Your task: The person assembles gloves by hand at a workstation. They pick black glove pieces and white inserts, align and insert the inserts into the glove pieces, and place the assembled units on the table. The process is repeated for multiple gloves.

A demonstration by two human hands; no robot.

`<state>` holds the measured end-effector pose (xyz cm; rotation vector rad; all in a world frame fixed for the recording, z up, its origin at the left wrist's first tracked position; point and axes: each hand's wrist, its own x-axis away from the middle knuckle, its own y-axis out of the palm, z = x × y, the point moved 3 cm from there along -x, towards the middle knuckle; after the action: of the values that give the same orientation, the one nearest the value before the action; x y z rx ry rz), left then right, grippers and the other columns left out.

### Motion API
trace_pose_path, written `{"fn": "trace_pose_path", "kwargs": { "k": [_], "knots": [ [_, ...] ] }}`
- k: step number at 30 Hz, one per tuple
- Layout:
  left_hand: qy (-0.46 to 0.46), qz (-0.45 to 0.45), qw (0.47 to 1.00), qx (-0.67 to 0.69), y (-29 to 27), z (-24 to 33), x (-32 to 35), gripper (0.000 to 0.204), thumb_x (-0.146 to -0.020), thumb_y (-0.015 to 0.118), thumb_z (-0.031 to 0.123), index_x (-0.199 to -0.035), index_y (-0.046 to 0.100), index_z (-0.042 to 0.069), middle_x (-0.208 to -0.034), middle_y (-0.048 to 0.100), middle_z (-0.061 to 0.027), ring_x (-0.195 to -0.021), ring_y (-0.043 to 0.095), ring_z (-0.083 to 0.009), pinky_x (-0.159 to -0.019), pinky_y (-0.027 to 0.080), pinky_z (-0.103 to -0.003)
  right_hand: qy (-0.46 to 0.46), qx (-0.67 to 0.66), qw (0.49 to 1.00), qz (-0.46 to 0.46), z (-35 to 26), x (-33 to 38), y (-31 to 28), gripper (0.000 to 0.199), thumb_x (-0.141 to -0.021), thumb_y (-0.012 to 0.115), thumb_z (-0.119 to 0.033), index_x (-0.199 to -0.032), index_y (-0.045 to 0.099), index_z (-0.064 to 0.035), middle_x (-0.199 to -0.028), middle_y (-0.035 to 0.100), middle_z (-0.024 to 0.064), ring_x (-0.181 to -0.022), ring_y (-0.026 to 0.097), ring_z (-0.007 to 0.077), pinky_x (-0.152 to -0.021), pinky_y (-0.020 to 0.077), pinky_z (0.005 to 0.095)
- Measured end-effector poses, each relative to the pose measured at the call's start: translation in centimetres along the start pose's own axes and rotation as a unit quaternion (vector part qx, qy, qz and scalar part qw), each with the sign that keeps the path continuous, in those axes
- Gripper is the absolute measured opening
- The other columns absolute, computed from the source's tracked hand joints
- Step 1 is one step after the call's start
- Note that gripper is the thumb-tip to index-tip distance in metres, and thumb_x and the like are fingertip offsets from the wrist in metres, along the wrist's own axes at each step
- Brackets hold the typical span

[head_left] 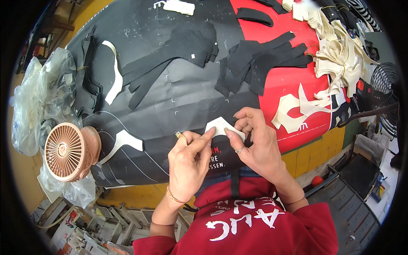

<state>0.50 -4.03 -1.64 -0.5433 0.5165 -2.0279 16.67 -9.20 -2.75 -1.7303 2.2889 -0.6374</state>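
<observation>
Between my hands, near the table's front edge, is a small white cut fabric piece (pixel 219 123) with angled sides. My left hand (pixel 187 159) is closed, its fingertips pressed on the piece's left part. On the right end, my right hand (pixel 258 148) pinches the piece with the thumb in front, its other fingers curled behind. To the left of my left hand lies a curved white fabric piece (pixel 127 141) with one wide end. Farther off, a slim curved white strip (pixel 114 78) rests on the black table cover (pixel 187 95).
Black cut fabric pieces (pixel 182 46) and another black pile (pixel 265 61) lie at the back. Cream fabric pieces (pixel 340 55) are heaped at the far right, near loose cream cutouts (pixel 289 112). A pink fan (pixel 66 151) and clear plastic bags (pixel 36 102) stand left; a black fan (pixel 384 80) is right.
</observation>
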Motion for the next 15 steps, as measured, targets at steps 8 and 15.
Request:
{"fn": "trace_pose_path", "kwargs": {
  "k": [8, 15],
  "knots": [
    [0.006, -0.002, 1.0, -0.02, 0.2, 0.0, 0.0, 0.032, -0.083, 0.067, -0.005, -0.113, 0.073, 0.004, -0.075, 0.055, -0.0084, -0.061, 0.056, -0.0205, -0.059, 0.048, -0.033, 0.076, 0.031, 0.997, -0.015, -0.4, 0.9, -1.8, 0.046, -0.088, 0.074, -0.008, -0.126, 0.048, -0.0037, -0.077, 0.059, 0.0023, -0.063, 0.05, 0.0085, -0.058, 0.0425, 0.0246],
    [-0.002, -0.009, 1.0, -0.023, 0.2, 0.0, 0.0, 0.032, -0.084, 0.067, -0.005, -0.114, 0.073, 0.004, -0.077, 0.056, -0.0084, -0.062, 0.057, -0.0205, -0.059, 0.049, -0.033, 0.06, 0.017, 0.998, 0.001, 0.1, 0.8, -1.6, 0.042, -0.089, 0.069, -0.001, -0.124, 0.046, -0.0023, -0.071, 0.059, 0.0052, -0.057, 0.058, 0.015, -0.055, 0.0455, 0.0312]
  ]
}}
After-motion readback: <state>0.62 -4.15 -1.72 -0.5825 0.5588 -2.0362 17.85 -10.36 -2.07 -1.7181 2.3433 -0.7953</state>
